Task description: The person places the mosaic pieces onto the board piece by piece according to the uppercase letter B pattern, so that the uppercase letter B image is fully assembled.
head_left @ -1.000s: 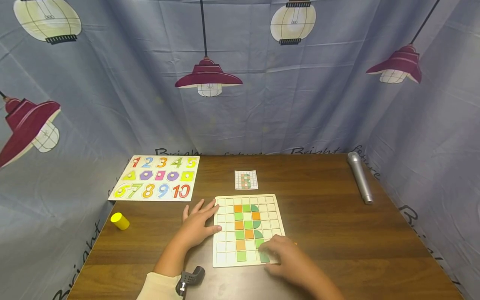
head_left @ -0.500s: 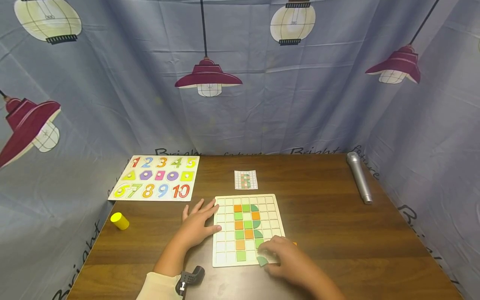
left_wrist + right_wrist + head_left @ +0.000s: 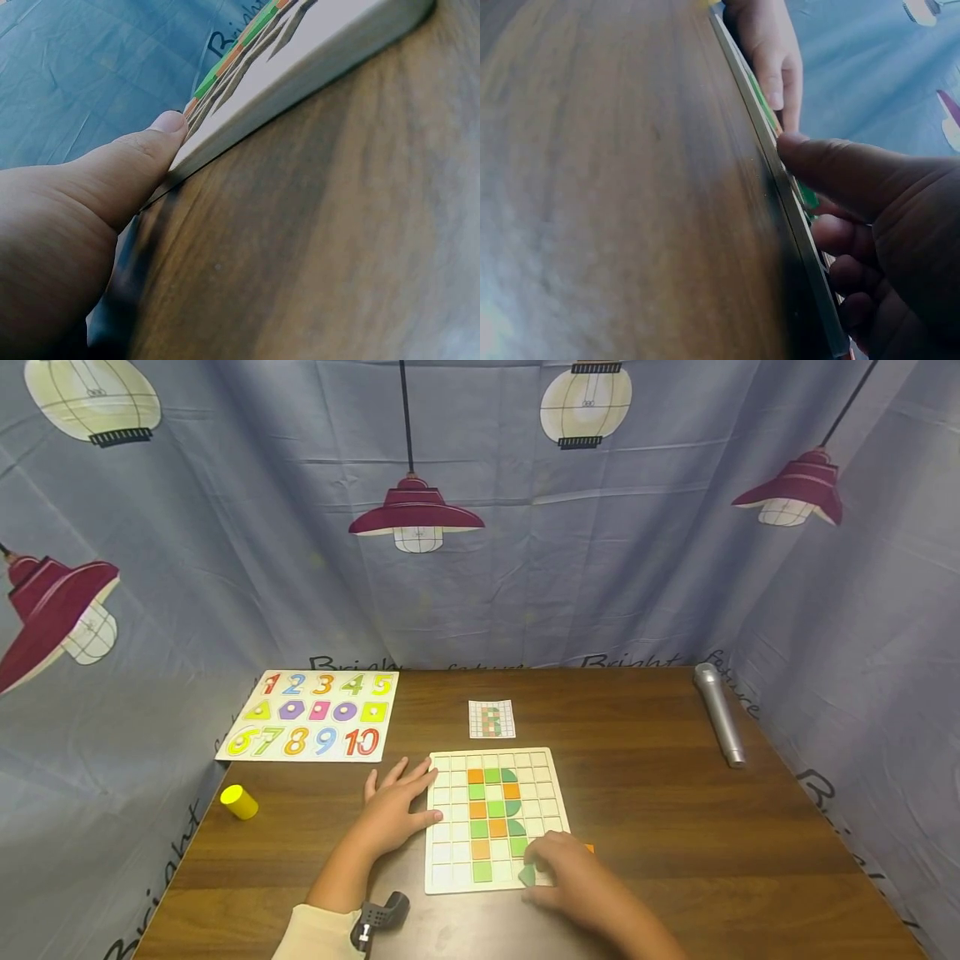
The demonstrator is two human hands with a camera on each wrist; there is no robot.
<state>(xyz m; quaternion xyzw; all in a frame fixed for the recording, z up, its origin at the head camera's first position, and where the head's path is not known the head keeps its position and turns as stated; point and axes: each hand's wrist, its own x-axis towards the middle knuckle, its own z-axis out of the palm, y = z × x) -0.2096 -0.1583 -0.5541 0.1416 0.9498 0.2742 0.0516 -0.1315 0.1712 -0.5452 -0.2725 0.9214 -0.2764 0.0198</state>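
Note:
A pale grid board (image 3: 450, 860) lies on the table, with orange, light green and dark green tiles set in its middle columns. My left hand (image 3: 393, 814) rests along its left edge with fingers spread, the thumb (image 3: 161, 135) touching the board's rim in the left wrist view. At the lower right corner, my right hand (image 3: 570, 872) pinches a dark green quarter-round tile (image 3: 527, 875) over the bottom row. In the right wrist view the green tile (image 3: 808, 195) shows partly behind the thumb (image 3: 832, 169). Its far side is hidden by the fingers.
Behind the board lies a small pattern card (image 3: 492, 720). A number puzzle board (image 3: 311, 717) and a yellow cylinder (image 3: 240, 802) are at the left. On the right lies a silver microphone-shaped stick (image 3: 722, 718). An orange piece (image 3: 589, 847) peeks out beside my right hand.
The dark green tile came out of its bottom-row spot, swung toward the board's front edge, and now is turned and slightly farther back in my right fingers. My left hand stays put.

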